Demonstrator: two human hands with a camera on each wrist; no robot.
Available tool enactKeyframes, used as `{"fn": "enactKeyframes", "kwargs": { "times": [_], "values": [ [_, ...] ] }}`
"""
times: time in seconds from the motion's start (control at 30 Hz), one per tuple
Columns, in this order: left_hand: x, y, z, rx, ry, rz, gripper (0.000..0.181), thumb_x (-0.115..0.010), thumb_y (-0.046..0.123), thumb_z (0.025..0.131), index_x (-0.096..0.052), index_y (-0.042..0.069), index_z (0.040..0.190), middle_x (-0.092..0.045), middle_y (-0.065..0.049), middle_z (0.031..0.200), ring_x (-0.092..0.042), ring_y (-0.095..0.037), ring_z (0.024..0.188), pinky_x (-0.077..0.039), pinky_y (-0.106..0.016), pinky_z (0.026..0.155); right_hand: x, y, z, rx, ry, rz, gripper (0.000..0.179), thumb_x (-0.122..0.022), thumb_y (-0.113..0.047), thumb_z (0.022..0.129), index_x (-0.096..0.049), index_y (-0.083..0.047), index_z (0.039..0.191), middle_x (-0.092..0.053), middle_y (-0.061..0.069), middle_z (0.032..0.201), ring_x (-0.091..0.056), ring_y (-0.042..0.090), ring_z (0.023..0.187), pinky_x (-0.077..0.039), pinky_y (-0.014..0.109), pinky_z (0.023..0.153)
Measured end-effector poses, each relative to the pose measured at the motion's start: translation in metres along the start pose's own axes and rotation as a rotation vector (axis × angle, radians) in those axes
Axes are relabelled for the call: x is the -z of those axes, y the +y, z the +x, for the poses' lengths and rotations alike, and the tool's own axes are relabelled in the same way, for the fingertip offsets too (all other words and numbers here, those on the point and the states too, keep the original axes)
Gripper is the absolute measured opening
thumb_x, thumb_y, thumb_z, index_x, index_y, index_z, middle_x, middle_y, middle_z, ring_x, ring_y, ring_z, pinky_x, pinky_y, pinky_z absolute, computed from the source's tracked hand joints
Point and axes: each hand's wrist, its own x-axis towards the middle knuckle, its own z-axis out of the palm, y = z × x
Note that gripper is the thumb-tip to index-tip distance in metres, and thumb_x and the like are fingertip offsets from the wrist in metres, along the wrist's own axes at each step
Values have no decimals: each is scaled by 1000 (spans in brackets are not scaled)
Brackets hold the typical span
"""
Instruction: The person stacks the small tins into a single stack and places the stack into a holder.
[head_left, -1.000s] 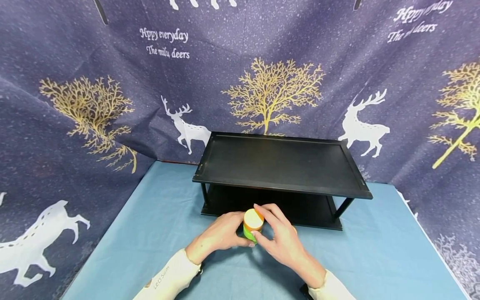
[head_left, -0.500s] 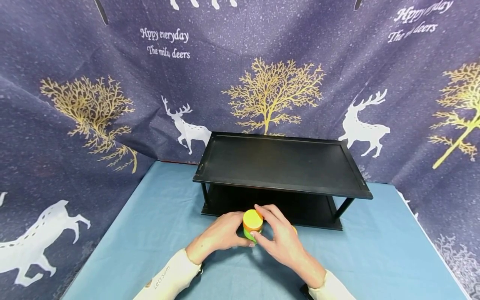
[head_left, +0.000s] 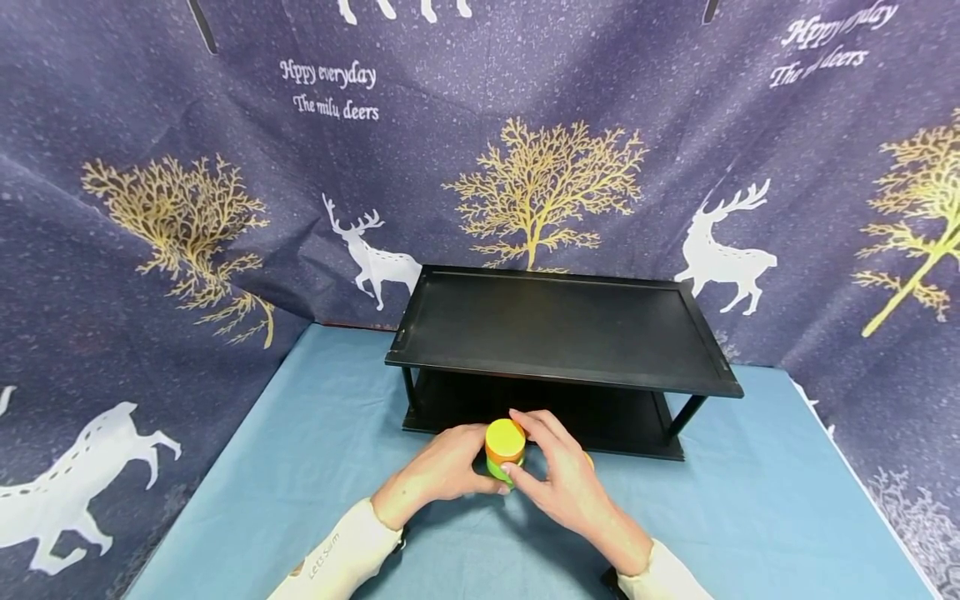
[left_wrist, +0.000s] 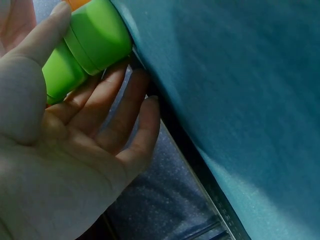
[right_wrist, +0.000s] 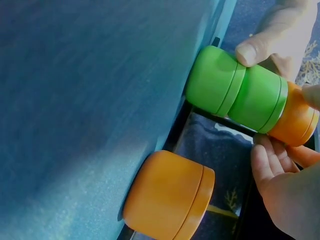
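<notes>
Two green jars and an orange jar stand in one upright stack on the cloth, just in front of the black rack. My left hand grips the green part from the left; in the left wrist view its thumb lies across the upper green jar, fingers behind. The lower green jar meets the cloth. My right hand pinches the orange jar on top between thumb and fingers. A second orange jar stands apart on the cloth, mostly hidden behind the right hand in the head view.
A black two-tier rack stands close behind the hands, its front edge overhanging the lower shelf. Blue cloth covers the table. A dark printed curtain with deer and trees hangs behind.
The top of the stack has shifted very slightly left, and its disc looks yellow where it looked pale before. Both hands keep nearly the same place and hold.
</notes>
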Motion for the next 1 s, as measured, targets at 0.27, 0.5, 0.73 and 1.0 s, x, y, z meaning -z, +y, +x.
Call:
{"fn": "enactKeyframes", "kwargs": {
  "times": [0.27, 0.5, 0.73, 1.0],
  "values": [
    [0, 0, 0, 10, -5, 0, 65, -94, 50, 78, -68, 23, 132, -71, 13, 120, -65, -6, 107, -55, -33, 100, 5, 3, 0, 47, 22, 37, 75, -93, -21, 84, -56, -14, 149, -62, 3, 136, -65, 17, 113, -60, 39, 96],
    [0, 1, 0, 13, -5, 9, 63, -94, 50, 79, -68, 24, 130, -71, 14, 119, -65, -6, 108, -55, -34, 100, 13, 4, -2, 76, 41, 35, 73, -93, -19, 83, -57, -13, 147, -62, 5, 134, -66, 20, 113, -62, 36, 84],
    [0, 2, -1, 12, -10, 12, 61, -95, 47, 79, -68, 23, 129, -71, 12, 119, -66, -6, 107, -55, -35, 100, 18, 9, -4, 64, 33, 3, 73, -94, -20, 81, -59, -13, 144, -62, 4, 133, -65, 20, 113, -61, 44, 93],
    [0, 2, 0, 28, -17, 18, 63, -94, 48, 78, -68, 24, 130, -71, 13, 119, -65, -6, 107, -55, -34, 101, 25, 16, -6, 44, 30, -32, 70, -95, -21, 81, -61, -14, 142, -62, -2, 130, -65, 17, 114, -59, 39, 95]
  ]
}}
